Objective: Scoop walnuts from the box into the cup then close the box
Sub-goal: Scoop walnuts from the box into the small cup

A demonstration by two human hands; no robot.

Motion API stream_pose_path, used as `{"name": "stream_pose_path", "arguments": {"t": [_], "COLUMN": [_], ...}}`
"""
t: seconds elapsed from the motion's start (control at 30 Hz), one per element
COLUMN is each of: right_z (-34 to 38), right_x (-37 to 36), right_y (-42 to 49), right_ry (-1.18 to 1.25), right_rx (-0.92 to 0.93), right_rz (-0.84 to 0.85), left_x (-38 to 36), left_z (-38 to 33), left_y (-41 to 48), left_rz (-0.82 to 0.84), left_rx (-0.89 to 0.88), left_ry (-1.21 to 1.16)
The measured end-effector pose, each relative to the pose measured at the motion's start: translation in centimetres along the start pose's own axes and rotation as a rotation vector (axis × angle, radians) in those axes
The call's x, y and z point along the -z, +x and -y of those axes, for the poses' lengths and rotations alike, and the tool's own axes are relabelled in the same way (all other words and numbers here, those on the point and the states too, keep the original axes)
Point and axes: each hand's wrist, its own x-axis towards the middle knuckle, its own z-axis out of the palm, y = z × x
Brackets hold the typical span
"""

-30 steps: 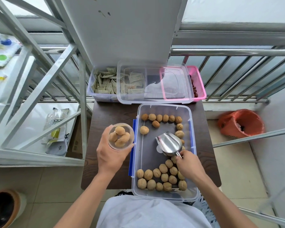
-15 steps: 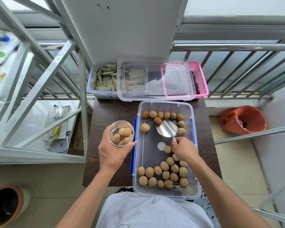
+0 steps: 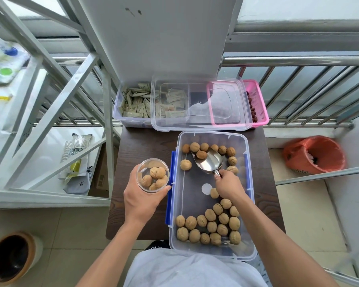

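A clear plastic box (image 3: 249, 195) with blue side clips sits open on the dark table, with walnuts (image 3: 210, 226) heaped at its near end and a row along its far end. My right hand (image 3: 228, 186) grips the handle of a metal scoop (image 3: 208, 162), whose mouth lies among the far walnuts with one walnut in it. My left hand (image 3: 140, 199) holds a clear cup (image 3: 153, 175) with several walnuts in it, just left of the box. The clear lid (image 3: 199, 104) rests on the containers behind.
Behind the box stand a clear tub of sachets (image 3: 133, 104) and a pink basket (image 3: 257, 102) with red fruits. Metal railings (image 3: 298, 59) close off the far side. An orange bin (image 3: 315, 154) sits on the floor at right, a dark pot (image 3: 10, 257) at lower left.
My right hand has pushed the scoop from the middle of the box to its far end, where a walnut now lies in it. The cup has hardly moved.
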Motion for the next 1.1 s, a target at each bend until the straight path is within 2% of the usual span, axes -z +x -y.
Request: {"name": "stream_pose_path", "arguments": {"t": [0.83, 0.97, 1.1], "right_z": [-2.8, -2.7, -2.1], "right_x": [1.1, 2.3, 4.7], "right_y": [-2.0, -2.8, -3.9], "right_ry": [0.384, 0.399, 0.292], "right_rx": [0.202, 0.265, 0.326], "right_rz": [-0.092, -0.069, -0.014], "left_x": [-0.3, -0.5, -0.6], "left_z": [0.0, -0.1, -0.5], "left_y": [-0.4, -0.2, 0.3], "left_rz": [0.005, 0.002, -0.001], "left_rx": [0.008, 0.019, 0.010], "left_ry": [-0.014, -0.015, 0.026]}}
